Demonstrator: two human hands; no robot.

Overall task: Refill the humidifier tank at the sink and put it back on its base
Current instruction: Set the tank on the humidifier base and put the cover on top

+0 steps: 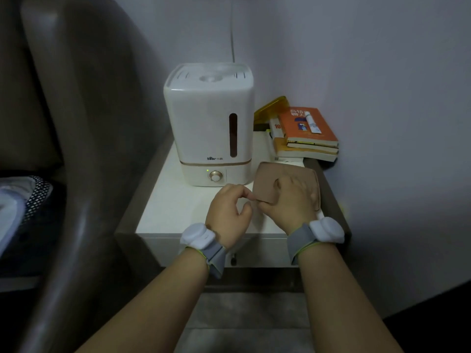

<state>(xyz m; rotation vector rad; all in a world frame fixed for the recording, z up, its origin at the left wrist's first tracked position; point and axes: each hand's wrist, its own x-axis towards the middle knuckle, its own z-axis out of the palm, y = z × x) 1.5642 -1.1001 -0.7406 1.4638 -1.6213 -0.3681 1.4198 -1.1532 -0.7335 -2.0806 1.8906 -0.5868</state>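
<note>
The white humidifier tank (204, 108) stands upright on its base (201, 174), which has a gold band, a round knob and a small green light lit. Both sit on a white nightstand (165, 210) against the wall. In front and to the right of the base, my right hand (290, 200) lies flat on a folded beige cloth (267, 179), thumb under its near edge. My left hand (229, 212) pinches the cloth's left corner between thumb and forefinger. Neither hand touches the humidifier.
A stack of orange-covered books (305, 133) with a small white tube (313, 123) on top lies at the back right, and a yellow case (270, 108) behind it. A padded brown headboard (84, 149) rises at left. A white cord (232, 34) runs up the wall.
</note>
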